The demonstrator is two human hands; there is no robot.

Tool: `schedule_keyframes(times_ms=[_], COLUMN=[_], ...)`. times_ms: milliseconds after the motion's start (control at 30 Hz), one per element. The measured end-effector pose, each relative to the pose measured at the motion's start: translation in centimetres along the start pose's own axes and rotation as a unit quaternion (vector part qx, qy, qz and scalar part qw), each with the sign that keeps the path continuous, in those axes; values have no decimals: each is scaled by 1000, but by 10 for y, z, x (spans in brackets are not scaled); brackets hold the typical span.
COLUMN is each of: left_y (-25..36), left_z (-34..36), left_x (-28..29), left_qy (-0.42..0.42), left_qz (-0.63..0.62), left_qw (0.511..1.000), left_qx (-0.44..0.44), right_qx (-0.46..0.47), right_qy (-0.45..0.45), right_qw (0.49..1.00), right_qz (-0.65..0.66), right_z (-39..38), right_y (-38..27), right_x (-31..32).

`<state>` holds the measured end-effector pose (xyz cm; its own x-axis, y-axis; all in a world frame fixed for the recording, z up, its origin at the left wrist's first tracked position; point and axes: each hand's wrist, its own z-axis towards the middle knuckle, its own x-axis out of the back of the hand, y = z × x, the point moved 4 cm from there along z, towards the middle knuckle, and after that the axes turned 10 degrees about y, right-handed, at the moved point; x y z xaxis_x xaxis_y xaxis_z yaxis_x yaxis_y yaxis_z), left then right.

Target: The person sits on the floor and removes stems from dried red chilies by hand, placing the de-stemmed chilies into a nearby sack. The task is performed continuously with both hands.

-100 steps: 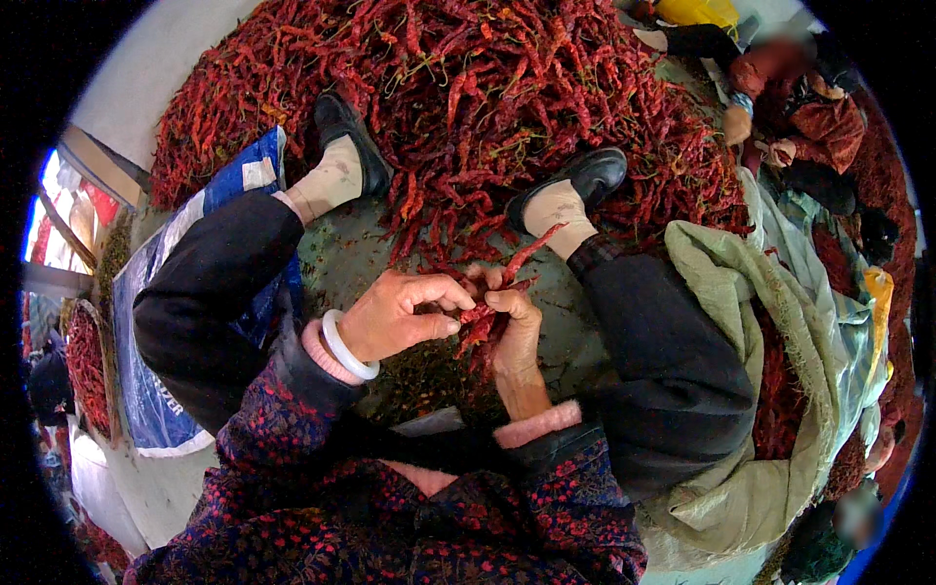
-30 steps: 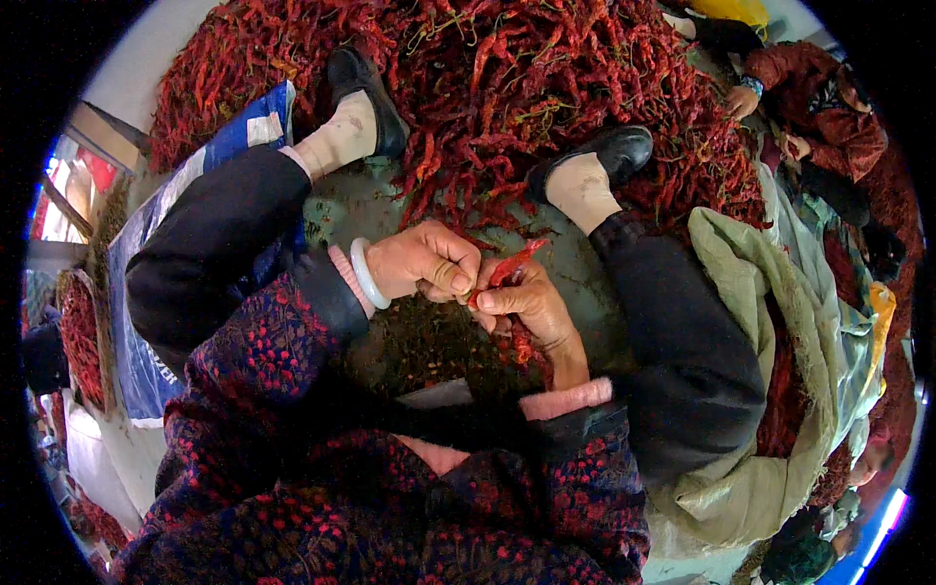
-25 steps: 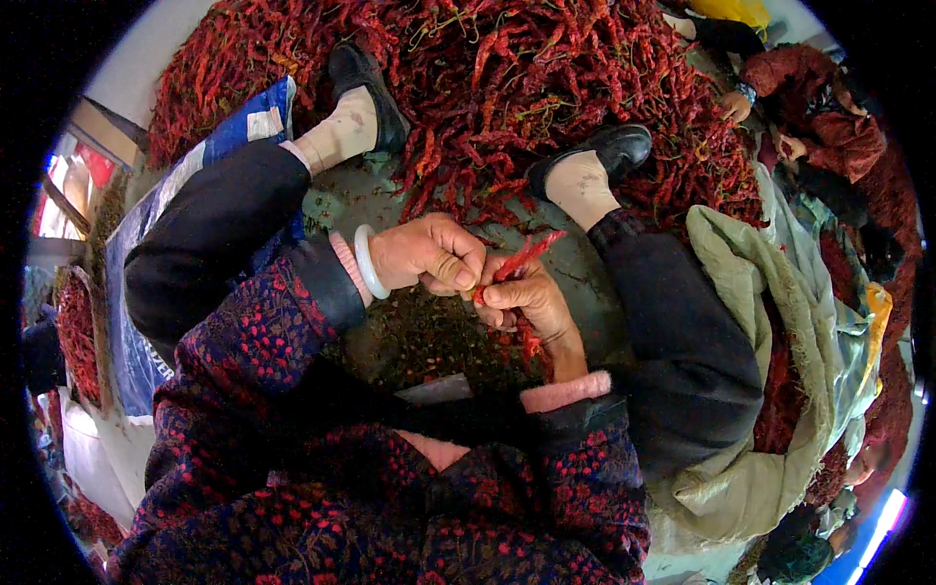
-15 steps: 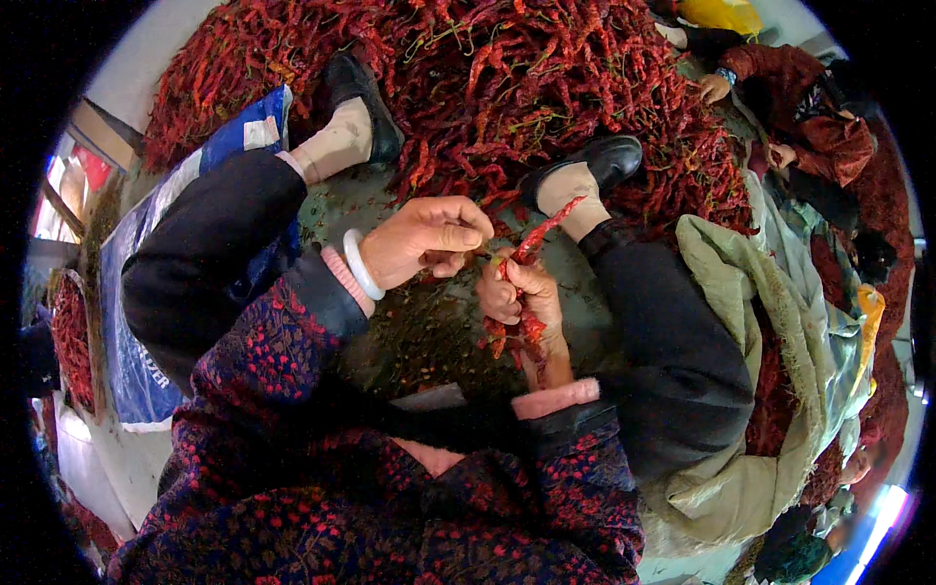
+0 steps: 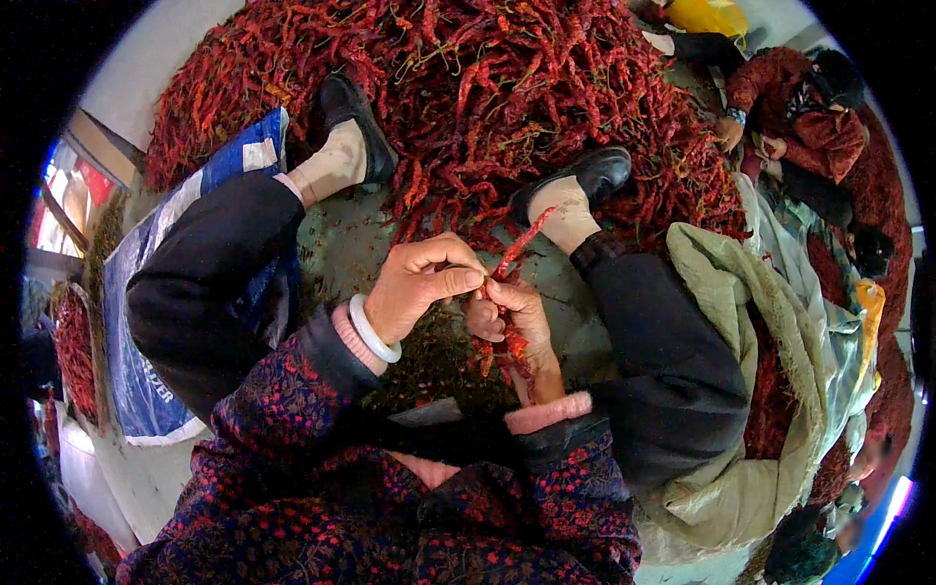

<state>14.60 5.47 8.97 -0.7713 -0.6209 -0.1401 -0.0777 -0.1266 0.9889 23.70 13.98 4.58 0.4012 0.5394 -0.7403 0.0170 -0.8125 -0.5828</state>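
My right hand (image 5: 517, 317) is closed around a small bunch of dried red chilies (image 5: 522, 242). One long chili points up out of its grip, and others hang out below the palm. My left hand (image 5: 424, 283), with a white bangle (image 5: 373, 331) at the wrist, meets it from the left. Its thumb and forefinger pinch at a chili's stem end, mostly hidden by the fingertips. Beyond both hands rises a big heap of dried red chilies (image 5: 468, 107), some with pale stems attached.
My feet in black shoes (image 5: 356, 122) rest against the heap's near edge. Dark stem scraps (image 5: 429, 366) litter the floor between my legs. A blue-and-white sack (image 5: 146, 331) lies left; an open beige sack (image 5: 702, 497) holding chilies stands right. Another person (image 5: 809, 122) works at far right.
My left hand has moved slightly down and right, and its fingertips now touch the right hand. The right hand has shifted a little left with the chilies still in it.
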Motion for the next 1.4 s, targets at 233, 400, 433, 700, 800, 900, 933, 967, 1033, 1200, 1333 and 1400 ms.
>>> schedule_keyframes(times_ms=[233, 400, 433, 700, 800, 900, 933, 967, 1033, 1200, 1333, 1400], left_y=[16, 32, 29, 4, -5, -15, -18, -21, -22, -7, 18, 24], left_z=[0, 2, 5, 30, 56, 56, 49, 41, 24, -23, -27, -26], left_x=[-1, -13, -13, -7, 12, 21, 26, 29, 30, 30, 13, 3], left_qy=[50, 89, 99, 200, 249, 190, 148, 104, 16, -146, -60, -67], left_qz=[155, 296, 267, 317, 380, 303, 280, 252, 303, 339, 247, 228], left_qw=[971, 910, 927, 890, 868, 924, 941, 956, 951, 923, 964, 968], left_qx=[-176, -275, -245, -261, -203, -136, -123, -108, -54, -106, -74, -85], right_qx=[-30, -5, 2, -49, -76, -20, -21, -22, -25, -40, -15, -11], right_qy=[25, 14, 15, 98, 87, 104, 85, 64, 47, 34, 86, 91], right_qw=[999, 999, 999, 993, 989, 971, 964, 961, 956, 950, 960, 964], right_qz=[21, 32, 51, 49, 96, 216, 251, 267, 288, 309, 267, 251], right_z=[0, 0, 0, -5, -9, -3, 0, 2, 3, 5, 5, 4], right_y=[3, 8, 8, 29, 37, 17, 15, 15, 15, 11, 10, 9], right_x=[0, 3, 5, -7, -22, 4, 5, 8, 16, 13, 14, 10])
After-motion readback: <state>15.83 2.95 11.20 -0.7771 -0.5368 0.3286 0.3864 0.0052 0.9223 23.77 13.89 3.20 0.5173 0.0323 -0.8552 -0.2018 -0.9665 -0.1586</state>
